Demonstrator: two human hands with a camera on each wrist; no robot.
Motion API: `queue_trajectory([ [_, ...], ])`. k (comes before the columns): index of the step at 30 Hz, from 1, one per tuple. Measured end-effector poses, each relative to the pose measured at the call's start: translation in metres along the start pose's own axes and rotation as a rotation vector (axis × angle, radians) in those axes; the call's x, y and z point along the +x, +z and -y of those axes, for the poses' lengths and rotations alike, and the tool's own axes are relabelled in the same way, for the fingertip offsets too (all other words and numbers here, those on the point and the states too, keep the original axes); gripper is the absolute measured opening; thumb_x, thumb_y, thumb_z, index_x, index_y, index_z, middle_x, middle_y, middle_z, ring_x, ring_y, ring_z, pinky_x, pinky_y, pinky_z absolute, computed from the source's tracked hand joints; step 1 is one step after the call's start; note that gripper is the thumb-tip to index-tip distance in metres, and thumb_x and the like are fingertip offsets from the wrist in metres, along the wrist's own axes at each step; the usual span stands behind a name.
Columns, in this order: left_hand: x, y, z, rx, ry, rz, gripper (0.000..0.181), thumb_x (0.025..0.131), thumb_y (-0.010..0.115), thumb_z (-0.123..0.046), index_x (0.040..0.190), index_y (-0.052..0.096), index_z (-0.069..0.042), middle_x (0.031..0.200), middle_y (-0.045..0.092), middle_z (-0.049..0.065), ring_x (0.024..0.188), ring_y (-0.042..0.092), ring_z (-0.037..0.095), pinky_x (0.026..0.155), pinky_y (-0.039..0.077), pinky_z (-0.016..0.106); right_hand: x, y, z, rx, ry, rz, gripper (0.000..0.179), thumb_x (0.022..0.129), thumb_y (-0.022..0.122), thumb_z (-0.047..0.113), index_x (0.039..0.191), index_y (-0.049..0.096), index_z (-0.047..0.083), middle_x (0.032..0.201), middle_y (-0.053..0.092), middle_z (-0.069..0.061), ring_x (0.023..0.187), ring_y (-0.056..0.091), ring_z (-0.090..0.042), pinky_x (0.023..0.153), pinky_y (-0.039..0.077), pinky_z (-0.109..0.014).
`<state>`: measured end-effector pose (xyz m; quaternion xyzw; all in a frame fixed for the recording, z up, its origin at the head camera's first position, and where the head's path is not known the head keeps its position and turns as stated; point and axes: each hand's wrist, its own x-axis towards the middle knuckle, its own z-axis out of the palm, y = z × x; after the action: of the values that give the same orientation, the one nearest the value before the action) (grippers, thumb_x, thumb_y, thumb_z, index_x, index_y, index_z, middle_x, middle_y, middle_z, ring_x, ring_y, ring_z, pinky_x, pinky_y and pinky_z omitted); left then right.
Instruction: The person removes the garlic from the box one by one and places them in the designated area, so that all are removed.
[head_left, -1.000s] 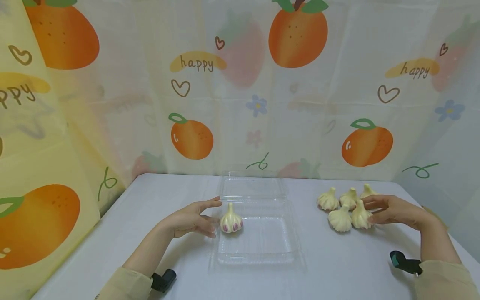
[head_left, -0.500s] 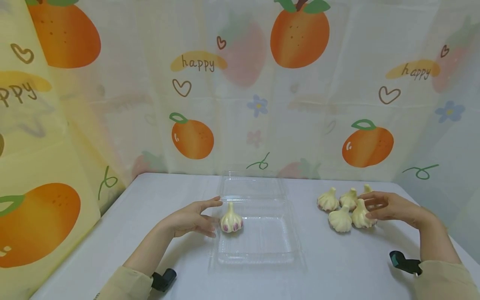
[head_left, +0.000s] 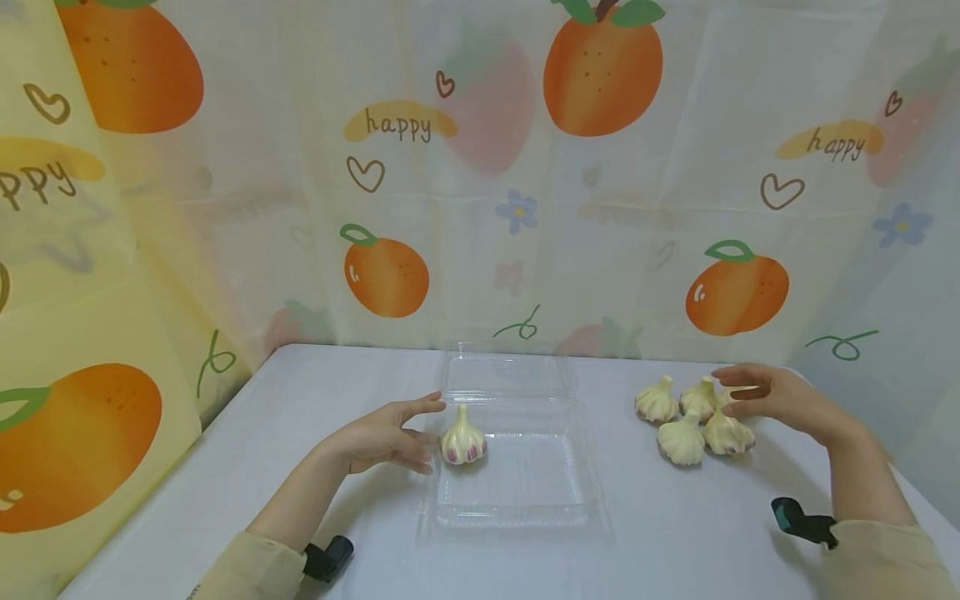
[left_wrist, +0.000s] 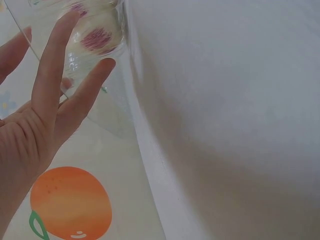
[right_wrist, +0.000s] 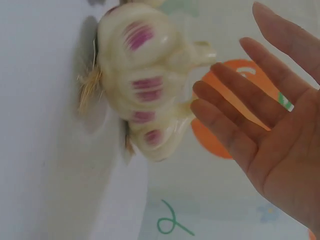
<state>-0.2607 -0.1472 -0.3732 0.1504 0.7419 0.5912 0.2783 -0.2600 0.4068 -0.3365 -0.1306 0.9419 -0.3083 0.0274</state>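
Observation:
In the head view, a clear plastic clamshell box lies open at mid-table. One garlic bulb, white with purple patches, stands upright at its left side. My left hand is at the box's left wall, fingers extended; the left wrist view shows its fingertips right at the clear plastic. Over the right end of a group of garlic bulbs hovers my right hand, covering part of them. In the right wrist view its fingers are straight and spread, palm bare, beside the stems of the garlic bulbs.
The box's lid is folded back toward the printed curtain behind the table. A white cloth covers the table. Each forearm wears a black wrist camera, such as the left one and the right one.
My right hand has lifted up and back from the front-right garlic bulb, its fingers coming off it and now covering the rear bulb. My left hand stays at the box.

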Motion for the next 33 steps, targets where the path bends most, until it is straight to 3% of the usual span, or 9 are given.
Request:
queue_trajectory([
  [7, 0.000, 0.001, -0.001, 0.010, -0.009, -0.007, 0.083, 0.083, 0.065, 0.007, 0.155, 0.026, -0.003, 0.170, 0.004, 0.003, 0.145, 0.037, 0.042, 0.089, 0.062, 0.040, 0.007, 0.005, 0.028, 0.000, 0.003, -0.030, 0.060, 0.092, 0.068, 0.035, 0.141, 0.050, 0.007, 0.143, 0.052, -0.027, 0.127, 0.052, -0.050, 0.092, 0.055, -0.060],
  [16, 0.000, 0.002, -0.002, 0.017, -0.011, -0.011, 0.082, 0.083, 0.065, 0.007, 0.155, 0.026, -0.003, 0.170, 0.005, 0.004, 0.145, 0.038, 0.043, 0.089, 0.062, 0.040, 0.015, 0.016, 0.068, -0.033, -0.089, -0.087, 0.054, 0.090, 0.072, 0.033, 0.137, 0.056, 0.013, 0.142, 0.056, -0.021, 0.126, 0.055, -0.045, 0.093, 0.056, -0.056],
  [33, -0.001, 0.001, -0.001, 0.011, 0.000, 0.002, 0.082, 0.083, 0.064, 0.007, 0.155, 0.025, -0.002, 0.170, 0.004, 0.003, 0.145, 0.036, 0.043, 0.088, 0.062, 0.039, 0.024, 0.041, 0.137, 0.007, -0.265, -0.106, 0.047, 0.087, 0.075, 0.031, 0.130, 0.062, 0.019, 0.132, 0.064, -0.006, 0.123, 0.060, -0.032, 0.103, 0.054, -0.051],
])
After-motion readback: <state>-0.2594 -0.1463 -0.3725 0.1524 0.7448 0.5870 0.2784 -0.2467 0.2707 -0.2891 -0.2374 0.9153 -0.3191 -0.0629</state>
